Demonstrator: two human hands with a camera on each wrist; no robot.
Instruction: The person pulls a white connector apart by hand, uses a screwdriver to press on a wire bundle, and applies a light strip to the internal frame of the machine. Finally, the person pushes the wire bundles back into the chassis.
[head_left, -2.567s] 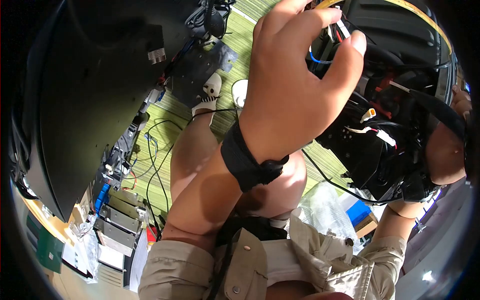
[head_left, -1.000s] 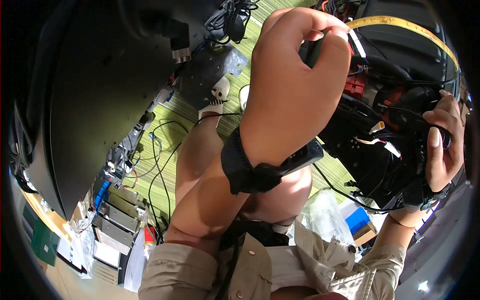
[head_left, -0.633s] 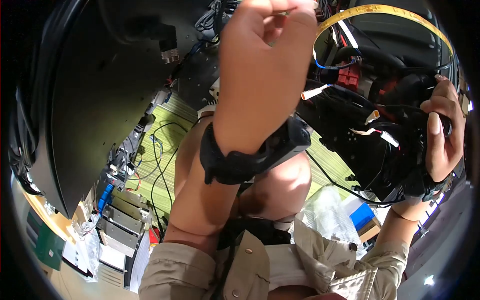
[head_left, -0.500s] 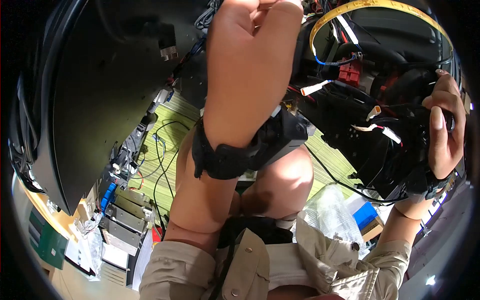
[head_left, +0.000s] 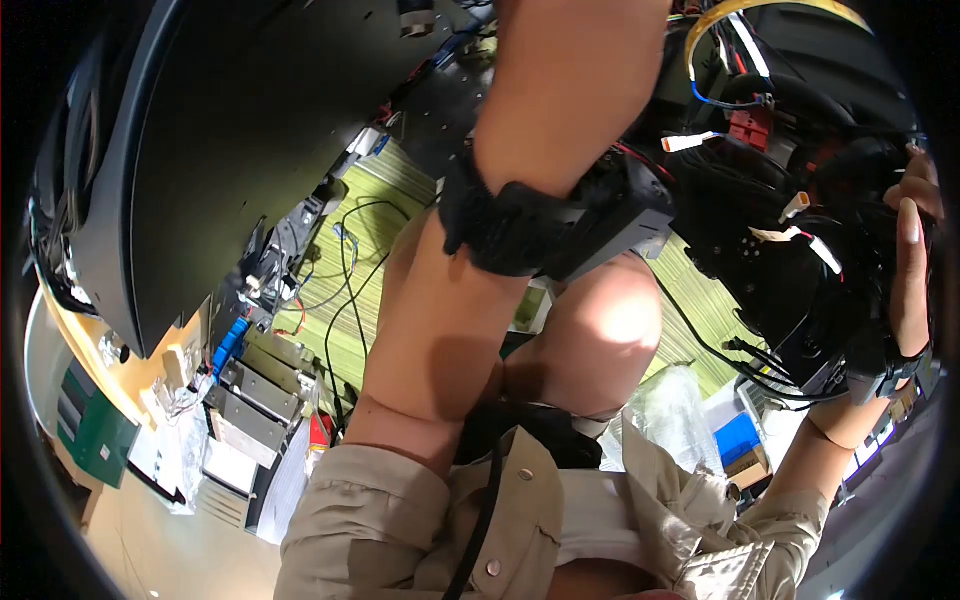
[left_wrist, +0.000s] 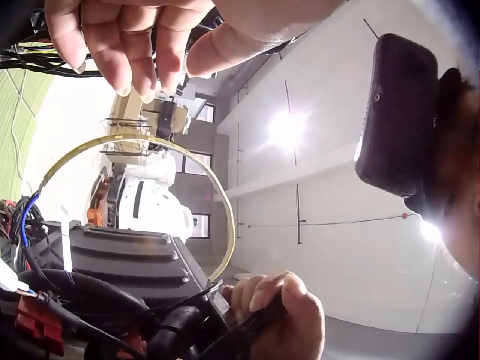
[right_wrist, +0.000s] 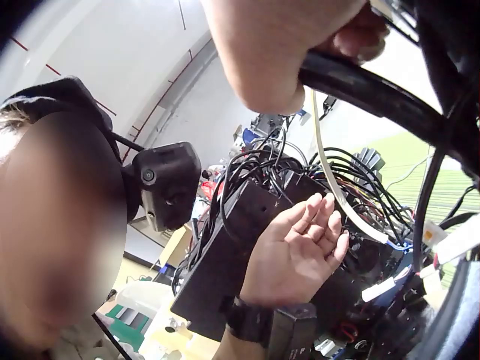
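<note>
My left hand (head_left: 575, 90) reaches past the top edge of the head view. In the left wrist view its fingers (left_wrist: 112, 64) hang loosely bent with nothing between them, and in the right wrist view the palm faces up beside a bundle of black cables (right_wrist: 240, 161). My right hand (right_wrist: 292, 52) grips a thick black tube-like cable (right_wrist: 375, 97) at the right side of a black housing. A yellow flexible strip (left_wrist: 142, 137) arches free over the housing, with a blue wire (head_left: 715, 102) at its lower end.
White connectors (head_left: 688, 142) on wires and a red connector block (head_left: 750, 128) sit on the black housing. A large black panel (head_left: 260, 130) stands at the left. Loose black cables (head_left: 350, 290) lie on the green floor. Clear plastic wrap (head_left: 665, 415) and a blue box (head_left: 738, 438) are at lower right.
A second ago my left hand pinched the yellow strip's end. It has let go and moved away from the strip, out past the top edge. The right hand stays at the housing's right side.
</note>
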